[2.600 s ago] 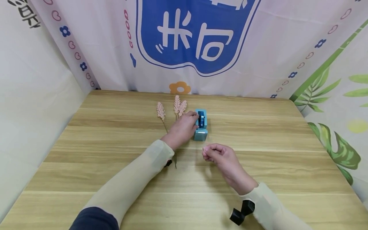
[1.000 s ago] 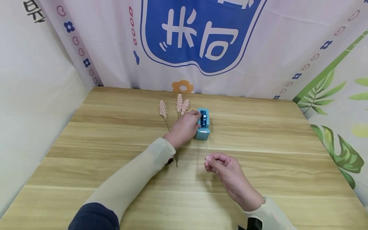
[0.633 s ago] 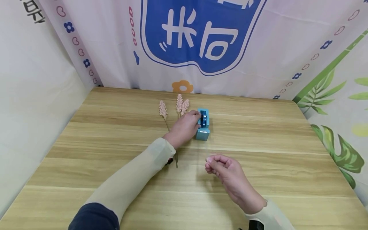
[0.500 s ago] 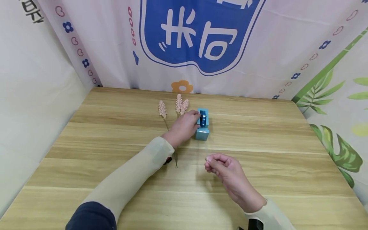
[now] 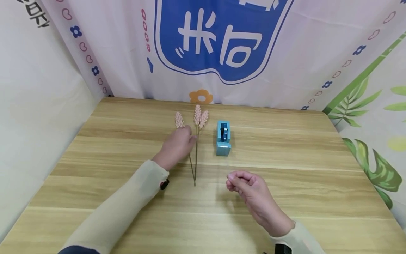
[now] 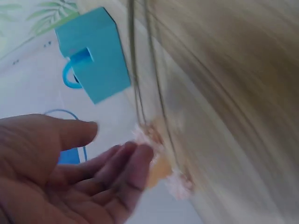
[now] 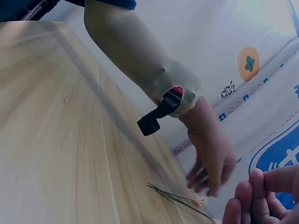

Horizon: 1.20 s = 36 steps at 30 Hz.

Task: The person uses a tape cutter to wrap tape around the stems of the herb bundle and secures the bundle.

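My left hand hovers over the stems of the pink flower sprigs, its thumb apart from loosely bent fingers in the left wrist view. Nothing is held in it. Two sprigs lie close together, while a third pink head shows just beyond the knuckles, its stem partly covered. To their right stands a blue tape dispenser with a roll inside. Nearer the front, my right hand pinches thumb against forefinger on the end of a clear, barely visible strip of tape leading from the dispenser.
A wood-grain table lies under everything. Behind it hangs a white cloth with a blue emblem, and a leaf-patterned sheet runs along the right side. Each wrist carries a black camera.
My left hand has let go of the tape dispenser and moved left over the flower stems. The right hand first drew back towards the front and has stayed nearly still since.
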Tool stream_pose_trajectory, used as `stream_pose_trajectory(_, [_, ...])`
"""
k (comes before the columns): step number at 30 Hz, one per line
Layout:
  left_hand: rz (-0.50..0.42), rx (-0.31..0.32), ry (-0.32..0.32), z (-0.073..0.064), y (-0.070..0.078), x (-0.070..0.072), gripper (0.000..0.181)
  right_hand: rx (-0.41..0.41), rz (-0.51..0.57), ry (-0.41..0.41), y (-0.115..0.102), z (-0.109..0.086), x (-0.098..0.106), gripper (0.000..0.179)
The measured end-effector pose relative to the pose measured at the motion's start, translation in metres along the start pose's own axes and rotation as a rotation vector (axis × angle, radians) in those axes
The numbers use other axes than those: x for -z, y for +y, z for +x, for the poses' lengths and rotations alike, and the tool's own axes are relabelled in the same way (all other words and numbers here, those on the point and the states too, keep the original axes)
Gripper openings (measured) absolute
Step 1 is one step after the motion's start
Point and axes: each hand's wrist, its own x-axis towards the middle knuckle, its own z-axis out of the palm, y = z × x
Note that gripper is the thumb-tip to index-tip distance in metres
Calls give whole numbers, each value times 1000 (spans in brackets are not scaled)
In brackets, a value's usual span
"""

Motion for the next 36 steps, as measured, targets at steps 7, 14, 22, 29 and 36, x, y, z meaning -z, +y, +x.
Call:
stream_pose_trajectory(7, [58,102,-124,-6,-13,-3,61,0,-4,-3,1,0,1,8])
stream_pose_trajectory(14, [41,128,-151,1,-12,-9,57,13,-11,10,4,0,1,4])
stream_pose_trajectory(22, [22,157,-176,10,-13,-9,45,26,-22,4,5,1,1,3])
stream_pose_trajectory(29, [6,171,-191,13,-11,-7,33,25,-32,11,4,1,1,4])
stream_pose_trajectory(36, [-23,183,-202,14,-11,-9,18,24,-40,8,5,1,0,10])
